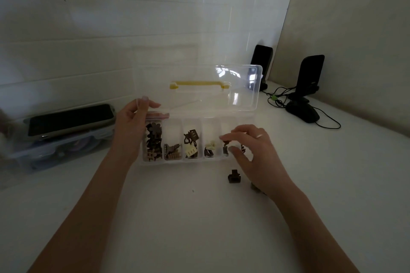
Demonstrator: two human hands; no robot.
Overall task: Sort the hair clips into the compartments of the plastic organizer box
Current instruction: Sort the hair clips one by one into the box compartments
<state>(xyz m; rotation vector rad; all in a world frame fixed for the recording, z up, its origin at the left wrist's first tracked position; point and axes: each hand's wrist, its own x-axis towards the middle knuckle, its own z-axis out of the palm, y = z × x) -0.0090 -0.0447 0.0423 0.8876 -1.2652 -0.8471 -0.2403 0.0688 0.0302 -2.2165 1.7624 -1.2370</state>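
The clear plastic organizer box (175, 160) stands on the white table with its lid (239, 95) raised; the lid carries a yellow handle. Several compartments hold brown, dark and cream hair clips (153, 142). My left hand (133, 122) grips the left edge of the lid and box. My right hand (250, 150) hovers over the rightmost compartments, thumb and forefinger pinching a dark hair clip (225, 149) low inside one. A loose dark brown clip (234, 177) lies on the table in front of the box. Another clip (255, 187) is half hidden under my right wrist.
A phone (71, 118) lies on a clear lidded container (55, 153) at the left. Two black stands (310, 75) and a black mouse (302, 112) with cables sit at the back right, near the wall corner.
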